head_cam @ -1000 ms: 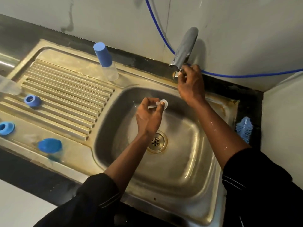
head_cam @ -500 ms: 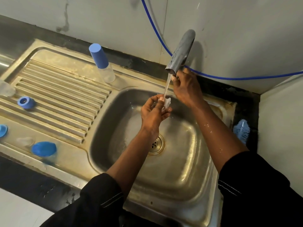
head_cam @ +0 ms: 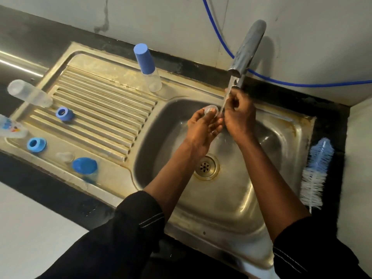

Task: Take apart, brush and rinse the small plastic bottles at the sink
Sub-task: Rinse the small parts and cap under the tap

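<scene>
A small clear bottle part (head_cam: 211, 110) is pinched by the curled fingers of the left grip (head_cam: 202, 126) above the sink (head_cam: 225, 206), beside the water running from the tap (head_cam: 248, 47). The right grip (head_cam: 239, 117) is curled just beside it; whether anything is held cannot be told.

Household kitchen or wash corner. Steel sink (head_cam: 281, 208) with ribbed drainboard (head_cam: 96, 109) sitting in black tabletop (head_cam: 50, 188) against plain wall (head_cam: 302, 27). At back, tap (head_cam: 247, 47) running water into sink. Blue hose (head_cam: 302, 85) trailing along wall. At right, brush (head_cam: 316, 174) lying beside sink. Brown stains showing on steel.
</scene>
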